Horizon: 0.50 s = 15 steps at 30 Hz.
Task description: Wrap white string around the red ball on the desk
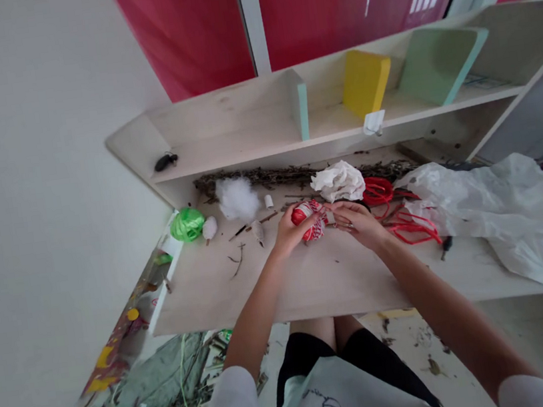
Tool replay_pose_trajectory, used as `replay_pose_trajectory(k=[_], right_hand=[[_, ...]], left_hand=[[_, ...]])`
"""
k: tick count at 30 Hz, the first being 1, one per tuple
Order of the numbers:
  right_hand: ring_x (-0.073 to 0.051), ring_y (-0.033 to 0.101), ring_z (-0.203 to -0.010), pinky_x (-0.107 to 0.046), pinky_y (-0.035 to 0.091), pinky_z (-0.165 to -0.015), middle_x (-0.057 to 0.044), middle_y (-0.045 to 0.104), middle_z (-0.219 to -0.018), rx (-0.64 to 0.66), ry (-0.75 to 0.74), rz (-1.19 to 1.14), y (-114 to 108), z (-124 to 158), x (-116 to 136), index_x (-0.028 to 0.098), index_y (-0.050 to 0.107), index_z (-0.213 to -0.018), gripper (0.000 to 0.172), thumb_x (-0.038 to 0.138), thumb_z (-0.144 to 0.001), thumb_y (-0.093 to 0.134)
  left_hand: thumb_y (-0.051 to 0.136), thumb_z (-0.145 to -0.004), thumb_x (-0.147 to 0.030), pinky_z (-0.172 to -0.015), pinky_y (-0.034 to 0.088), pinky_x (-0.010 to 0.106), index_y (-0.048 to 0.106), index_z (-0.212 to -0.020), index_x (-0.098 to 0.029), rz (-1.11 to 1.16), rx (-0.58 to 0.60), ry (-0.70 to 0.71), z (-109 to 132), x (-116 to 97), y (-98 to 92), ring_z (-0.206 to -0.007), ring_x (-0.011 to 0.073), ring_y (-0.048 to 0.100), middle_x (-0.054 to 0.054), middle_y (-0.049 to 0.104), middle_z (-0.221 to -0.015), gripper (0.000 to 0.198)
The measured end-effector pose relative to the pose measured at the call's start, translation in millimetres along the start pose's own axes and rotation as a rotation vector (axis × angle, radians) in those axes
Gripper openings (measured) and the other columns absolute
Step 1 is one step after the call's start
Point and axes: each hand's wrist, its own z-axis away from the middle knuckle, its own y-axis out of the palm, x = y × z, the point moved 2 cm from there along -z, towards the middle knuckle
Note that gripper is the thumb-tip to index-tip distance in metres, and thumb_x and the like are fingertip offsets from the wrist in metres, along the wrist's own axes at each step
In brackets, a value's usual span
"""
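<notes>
Working a red-and-white bundle [308, 218] just above the desk [313, 285], near its middle. Gripping it with the left hand [286, 232], fingers curled tight round the near side. Pinching its other end with the right hand [359, 223], fingertips drawn together on the wrapping; cannot tell whether on a loose strip. Looks like a wrapping or binding step, partway through. Calls next for a firm left grip and a steady pull from the right, judging by the hold. Beyond the hands: crumpled paper [339, 180], red cord [409, 228] looped beside a plastic bag [506, 217]. Off left: cotton [236, 198], green ball [187, 224].
</notes>
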Motion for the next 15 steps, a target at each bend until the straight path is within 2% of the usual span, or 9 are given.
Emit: replay_pose_trajectory(k=[7, 15], right_hand=[[-0.004, 0.016, -0.042, -0.021, 0.012, -0.039, 0.011, 0.024, -0.048, -0.007, -0.012, 0.007, -3.4, -2.5, -2.0, 0.019, 0.059, -0.078, 0.038, 0.049, -0.062, 0.078], [-0.005, 0.021, -0.045, -0.023, 0.014, -0.045, 0.009, 0.032, -0.048, 0.03, -0.049, 0.145, 3.8, -0.5, -10.1, 0.017, 0.063, -0.075, 0.039, 0.052, -0.065, 0.076]], left_hand=[[0.083, -0.065, -0.032, -0.093, 0.048, 0.033, 0.066, -0.102, -0.02, 0.15, -0.033, -0.021, -1.2, -0.6, 5.7, -0.099, 0.0207, 0.065, 0.007, 0.07, -0.106, 0.043], [0.081, -0.068, -0.03, -0.098, 0.047, 0.032, 0.062, -0.109, -0.02, 0.224, -0.187, -0.04, -5.3, -0.5, 5.0, -0.109, 0.02, 0.063, 0.007, 0.068, -0.114, 0.047]])
